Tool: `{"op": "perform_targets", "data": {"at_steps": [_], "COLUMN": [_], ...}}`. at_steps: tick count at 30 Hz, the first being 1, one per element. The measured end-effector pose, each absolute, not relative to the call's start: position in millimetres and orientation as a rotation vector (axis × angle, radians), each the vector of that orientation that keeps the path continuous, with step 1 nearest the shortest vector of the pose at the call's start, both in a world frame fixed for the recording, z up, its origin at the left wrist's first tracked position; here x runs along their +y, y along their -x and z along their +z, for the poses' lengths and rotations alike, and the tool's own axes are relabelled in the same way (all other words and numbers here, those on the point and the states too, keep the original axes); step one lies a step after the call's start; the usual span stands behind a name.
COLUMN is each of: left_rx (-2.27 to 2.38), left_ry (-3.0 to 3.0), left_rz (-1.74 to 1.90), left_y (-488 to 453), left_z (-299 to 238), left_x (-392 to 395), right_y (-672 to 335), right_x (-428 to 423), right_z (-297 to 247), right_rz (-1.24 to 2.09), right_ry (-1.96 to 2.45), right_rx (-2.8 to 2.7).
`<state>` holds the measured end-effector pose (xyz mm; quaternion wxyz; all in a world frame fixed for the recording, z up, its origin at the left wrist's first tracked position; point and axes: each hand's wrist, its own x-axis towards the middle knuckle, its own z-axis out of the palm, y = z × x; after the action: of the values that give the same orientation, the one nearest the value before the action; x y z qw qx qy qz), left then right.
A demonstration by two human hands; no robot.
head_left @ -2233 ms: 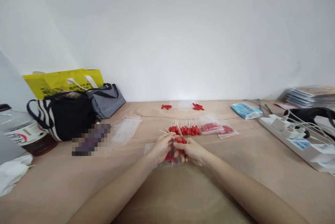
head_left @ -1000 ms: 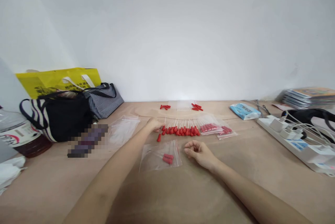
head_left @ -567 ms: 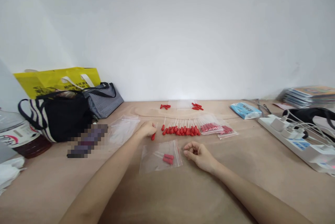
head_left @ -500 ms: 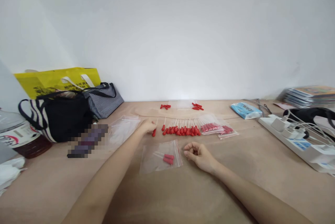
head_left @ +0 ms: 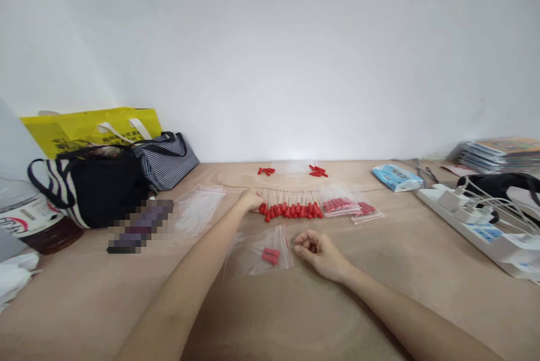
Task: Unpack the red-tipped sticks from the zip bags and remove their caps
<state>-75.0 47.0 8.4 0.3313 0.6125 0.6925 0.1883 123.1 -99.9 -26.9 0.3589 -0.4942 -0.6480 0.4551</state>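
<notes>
My left hand [head_left: 251, 201] is at the left end of a row of droppers [head_left: 291, 211] with red rubber bulbs and thin clear stems. Its fingers are closed on the leftmost dropper [head_left: 262, 207], whose stem is partly hidden. Nearer to me lies a clear zip bag [head_left: 248, 262] with two red-bulbed droppers [head_left: 270, 256] inside. Just right of the bag's opening rests my right hand [head_left: 320, 253], fingers curled in with nothing visible in them. Filled bags of droppers [head_left: 340, 204] overlap at the row's right end.
Flat zip bags [head_left: 200, 209] lie left of my left forearm. Small groups of red-bulbed droppers [head_left: 318, 171] are near the wall. A blue tissue pack [head_left: 396, 177] and a white power strip [head_left: 476, 231] are on the right. Cloth bags [head_left: 105, 186] and a bottle [head_left: 37, 220] stand left.
My left hand has moved right, bringing a separate dropper up against the left end of the row. The right hand has barely moved.
</notes>
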Motion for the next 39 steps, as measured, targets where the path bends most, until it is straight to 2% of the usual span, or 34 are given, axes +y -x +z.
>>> {"op": "perform_targets", "data": {"at_steps": [5, 13, 20, 25, 39], "left_rx": [1.919, 1.87, 1.614, 1.241, 1.212], "left_ry": [-1.716, -1.928, -2.077, -2.162, -2.278], "left_rz": [0.417, 0.63, 0.807, 0.615, 0.577], "left_y": [77.3, 96.2, 114.7, 114.2, 92.8], "left_z": [15.1, 18.6, 14.5, 15.2, 7.8], "left_x": [39.8, 16.5, -60.8, -100.8, -96.3], "right_y": [-123.8, -119.9, -115.3, -114.2, -108.3], "right_x": [-99.0, -107.9, -98.3, -93.1, -102.0], "right_z": [-28.7, -13.5, -11.2, -8.2, 2.5], "right_rz": [1.127, 0.823, 0.765, 0.873, 0.759], "right_ry": [1.283, 1.253, 1.207, 1.196, 1.312], "right_rx": [-1.69, -1.953, -2.04, -2.119, -2.184]}}
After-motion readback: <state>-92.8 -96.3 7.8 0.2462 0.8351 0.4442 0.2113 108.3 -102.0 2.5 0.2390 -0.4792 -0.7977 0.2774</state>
